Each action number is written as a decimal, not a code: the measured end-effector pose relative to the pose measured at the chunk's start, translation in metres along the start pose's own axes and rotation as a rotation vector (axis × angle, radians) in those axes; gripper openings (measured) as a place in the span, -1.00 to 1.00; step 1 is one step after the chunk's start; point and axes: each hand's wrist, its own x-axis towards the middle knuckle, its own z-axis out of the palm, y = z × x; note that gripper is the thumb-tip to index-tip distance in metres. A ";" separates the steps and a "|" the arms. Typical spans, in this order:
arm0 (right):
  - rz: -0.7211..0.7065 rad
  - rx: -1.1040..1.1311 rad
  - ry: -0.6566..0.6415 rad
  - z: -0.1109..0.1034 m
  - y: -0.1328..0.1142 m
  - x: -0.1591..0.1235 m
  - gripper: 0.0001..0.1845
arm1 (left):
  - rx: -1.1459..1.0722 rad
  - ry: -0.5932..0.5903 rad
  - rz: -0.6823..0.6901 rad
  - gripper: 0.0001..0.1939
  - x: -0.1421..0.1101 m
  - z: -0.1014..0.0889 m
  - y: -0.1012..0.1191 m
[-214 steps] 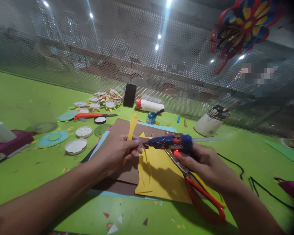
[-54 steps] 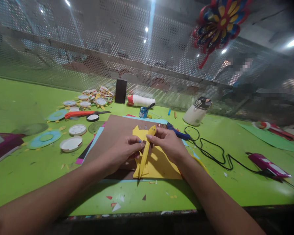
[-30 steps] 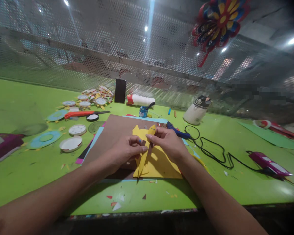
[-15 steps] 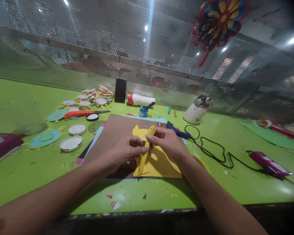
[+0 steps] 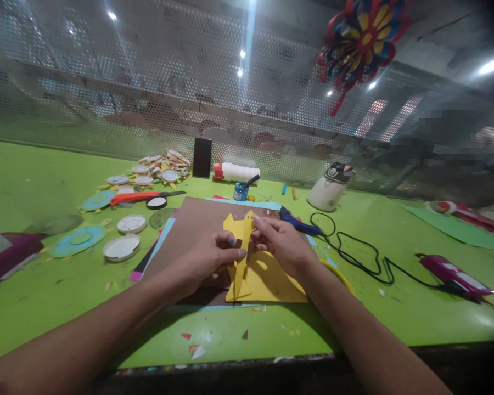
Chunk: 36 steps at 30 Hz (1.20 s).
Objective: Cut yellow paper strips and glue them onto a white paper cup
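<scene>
Two turquoise rings [image 5: 94,236] are laid at the left of the frame on the green worktop [image 5: 156,334], with two white lids [image 5: 122,248] and an orange-handled tool [image 5: 135,198] near them; a heap of small discs [image 5: 169,164] is piled farther back. At the centre, a small brown piece [image 5: 239,243] is pinched between thumb and index finger of the left hand [image 5: 212,252]. It is crossed by a slanting yellow strip [image 5: 240,270], marked with dark dots at its upper end and seen against a yellow sheet [image 5: 280,282]. The strip's upper right edge is met by the bent fingers of the right hand [image 5: 286,241]; whether it is gripped there cannot be told. Just beyond that hand, a blue glue gun [image 5: 301,223] is rested, its black cable [image 5: 370,278] looped toward a purple device [image 5: 455,274] at the right.
</scene>
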 end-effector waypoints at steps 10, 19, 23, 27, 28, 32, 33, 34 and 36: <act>-0.076 -0.036 -0.017 0.005 -0.002 -0.005 -0.72 | 0.030 0.070 -0.017 -0.60 -0.001 0.000 0.004; -0.090 -0.032 -0.003 0.004 0.000 -0.004 -0.70 | -0.055 0.010 0.039 -0.75 -0.004 -0.001 0.004; -0.098 -0.033 0.018 0.005 0.000 -0.004 -0.69 | -0.140 -0.028 0.097 -0.82 -0.003 -0.001 0.004; -0.105 -0.037 0.037 0.004 0.001 -0.003 -0.69 | -0.163 -0.076 0.125 -0.90 -0.003 0.001 0.005; -0.107 -0.042 0.043 0.004 0.001 -0.002 -0.69 | -0.146 -0.081 0.135 -0.88 -0.003 0.001 0.006; -0.114 -0.067 0.062 0.002 0.003 -0.001 -0.70 | -0.049 -0.039 0.157 -0.81 -0.004 0.000 0.006; -0.116 -0.074 0.065 0.001 0.003 0.000 -0.70 | -0.036 -0.028 0.160 -0.83 -0.004 0.000 0.006; -0.118 -0.081 0.069 0.001 0.003 0.000 -0.70 | -0.027 -0.018 0.158 -0.84 -0.004 0.000 0.006; -0.120 -0.098 0.076 -0.001 0.004 0.001 -0.71 | -0.008 0.011 0.135 -0.83 -0.003 -0.001 0.005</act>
